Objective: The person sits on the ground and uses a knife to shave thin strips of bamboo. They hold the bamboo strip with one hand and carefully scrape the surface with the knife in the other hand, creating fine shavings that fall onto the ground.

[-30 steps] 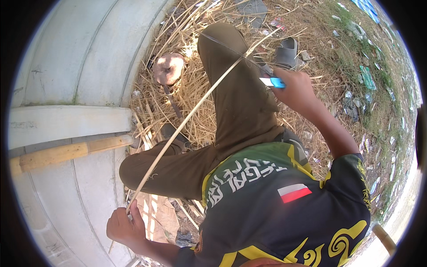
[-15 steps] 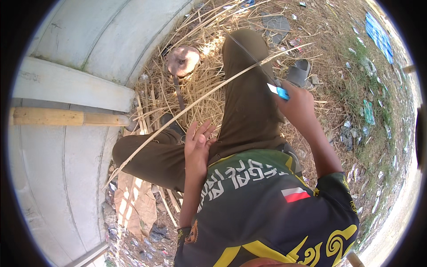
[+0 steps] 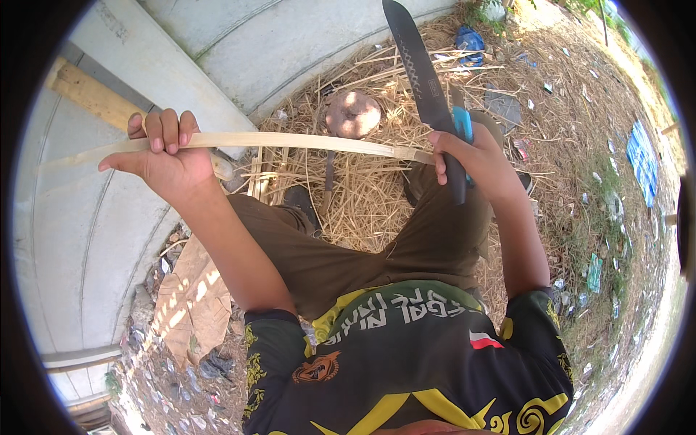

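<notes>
A long pale strip, seemingly split bamboo (image 3: 290, 140), stretches across in front of me above my legs. My left hand (image 3: 170, 152), raised by the wall, has its fingers curled over the strip, with the thumb stuck out to the side. The strip's other end reaches the fingertips of my right hand (image 3: 464, 156). That hand is closed round the black handle of a large knife (image 3: 419, 69), its broad dark blade pointing up and away. Against the same hand is a light-blue piece (image 3: 462, 125); its kind is not clear.
A round stone-like block (image 3: 353, 114) rests on straw and shavings (image 3: 362, 196) between my legs and the pale panel wall (image 3: 283, 43). Near it lies a flat dark blade-like strip (image 3: 328, 181). A bamboo pole (image 3: 98, 94) juts along the wall. Flattened cardboard (image 3: 192, 301) lies left.
My left hand has risen from my lap and taken hold of the strip, which was lying across my legs. My right hand has brought the knife up, turning its blade broadside to view.
</notes>
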`<state>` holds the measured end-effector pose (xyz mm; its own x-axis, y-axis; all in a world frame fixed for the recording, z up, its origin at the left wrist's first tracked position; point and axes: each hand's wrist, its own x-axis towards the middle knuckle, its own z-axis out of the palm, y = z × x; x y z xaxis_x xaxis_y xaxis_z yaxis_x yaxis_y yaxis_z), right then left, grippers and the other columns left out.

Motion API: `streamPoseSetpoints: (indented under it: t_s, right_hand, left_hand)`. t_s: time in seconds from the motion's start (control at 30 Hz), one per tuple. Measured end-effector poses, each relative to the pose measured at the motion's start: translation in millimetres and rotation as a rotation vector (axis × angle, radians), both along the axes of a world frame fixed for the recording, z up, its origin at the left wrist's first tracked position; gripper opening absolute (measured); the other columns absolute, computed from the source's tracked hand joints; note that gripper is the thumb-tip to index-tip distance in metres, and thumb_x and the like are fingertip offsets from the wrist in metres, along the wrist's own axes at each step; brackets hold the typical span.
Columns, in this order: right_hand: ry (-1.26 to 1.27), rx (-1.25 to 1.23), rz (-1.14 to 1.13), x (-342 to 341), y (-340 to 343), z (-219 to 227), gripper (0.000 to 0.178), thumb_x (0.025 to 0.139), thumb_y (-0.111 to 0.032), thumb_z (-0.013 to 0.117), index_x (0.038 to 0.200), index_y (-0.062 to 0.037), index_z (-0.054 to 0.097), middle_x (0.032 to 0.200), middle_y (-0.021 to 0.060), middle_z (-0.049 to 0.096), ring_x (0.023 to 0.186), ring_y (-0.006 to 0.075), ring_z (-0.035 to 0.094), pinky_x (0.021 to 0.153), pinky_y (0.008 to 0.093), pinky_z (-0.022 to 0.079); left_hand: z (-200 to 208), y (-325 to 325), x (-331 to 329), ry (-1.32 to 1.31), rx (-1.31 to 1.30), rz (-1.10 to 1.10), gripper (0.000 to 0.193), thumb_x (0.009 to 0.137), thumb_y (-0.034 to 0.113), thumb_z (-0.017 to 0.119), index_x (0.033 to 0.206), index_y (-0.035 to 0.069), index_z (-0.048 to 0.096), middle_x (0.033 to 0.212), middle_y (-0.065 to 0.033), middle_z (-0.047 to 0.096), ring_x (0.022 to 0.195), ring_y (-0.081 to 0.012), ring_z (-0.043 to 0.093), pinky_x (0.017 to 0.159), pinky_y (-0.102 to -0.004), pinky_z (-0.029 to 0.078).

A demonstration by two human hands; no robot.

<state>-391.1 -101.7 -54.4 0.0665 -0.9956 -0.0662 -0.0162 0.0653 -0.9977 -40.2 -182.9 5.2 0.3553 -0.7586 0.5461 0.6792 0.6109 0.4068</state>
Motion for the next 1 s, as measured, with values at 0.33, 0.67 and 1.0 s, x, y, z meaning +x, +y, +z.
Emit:
streamPoseSetpoints:
  t_s: [0.33,0.67,1.0]
  right_hand:
    - [-0.126,0.138,0.168,36,-145,3,0.028,0.089,-0.027,0.074,0.096,-0.003,0.063,0.068,0.0018,0.057,0.059,0.0135,0.057,0.059,0.0327,0.053]
    - [0.21,0.513,0.291,73,-165,-116,0.075,0.079,-0.076,0.063,0.102,-0.0052,0.062,0.078,-0.0009,0.051,0.069,0.0102,0.05,0.067,0.0248,0.041]
    - [0.351,0.478,0.123,70,-168,-176,0.053,0.094,-0.052,0.059,0.104,0.0,0.059,0.069,0.0019,0.053,0.054,0.0116,0.048,0.051,0.0284,0.042]
  left_hand:
    - [-19,-31,140,0.172,-0.15,-0.055,0.053,0.108,0.049,0.032,0.076,0.012,0.053,0.054,0.0054,0.027,0.042,-0.0084,0.021,0.041,-0.0255,0.022]
    - [-22,5,156,0.012,-0.086,-0.029,0.043,0.098,0.037,0.051,0.061,0.015,0.053,0.048,0.0078,0.029,0.038,-0.0063,0.022,0.04,-0.0259,0.023]
    - [-6,-2,103,-0.276,-0.072,0.013,0.057,0.098,0.064,0.045,0.077,0.014,0.06,0.055,0.0058,0.028,0.044,-0.0096,0.022,0.047,-0.0277,0.025]
